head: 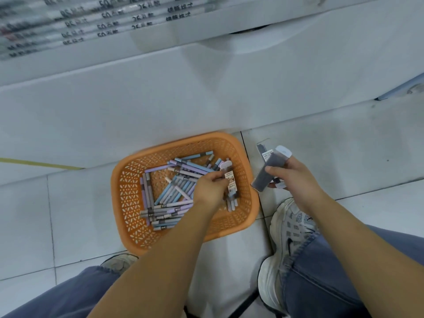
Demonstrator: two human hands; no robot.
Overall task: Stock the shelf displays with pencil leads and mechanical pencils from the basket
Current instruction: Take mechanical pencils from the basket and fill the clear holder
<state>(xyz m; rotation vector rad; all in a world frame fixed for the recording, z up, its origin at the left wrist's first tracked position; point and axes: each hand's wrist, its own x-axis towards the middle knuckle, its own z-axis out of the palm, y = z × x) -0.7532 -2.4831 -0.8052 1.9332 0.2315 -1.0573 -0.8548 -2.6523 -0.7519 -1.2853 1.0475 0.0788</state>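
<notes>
we look straight down at an orange basket [128,203] sitting on the tiled floor [68,214], its far rim just in front of the white shelf base [137,99]. inside it lies a loose heap of pencils [169,193] in blue, purple and grey, crossing one another at many angles, most of them towards the middle and the near left wall.

our left hand [211,189] is over the right half of the basket, fingers curled and pinching one lead case [230,180]. the case stands roughly upright in the view, white cap at the far end, its printed label facing us, its lower end above the pencils.

our right hand [296,177] is off to the right of the basket, above the floor, and is closed round several lead cases [267,173] held together. they are dark, with white caps, and fan out a little at the far end; we cannot count them.

a grey-white shoe [291,226] rests on the floor just right of the basket, under the right forearm, with blue jeans [332,271] at the near edge. on the shelf at the top of the view lie rows of long white boxes [91,21], their print too blurred to read.
</notes>
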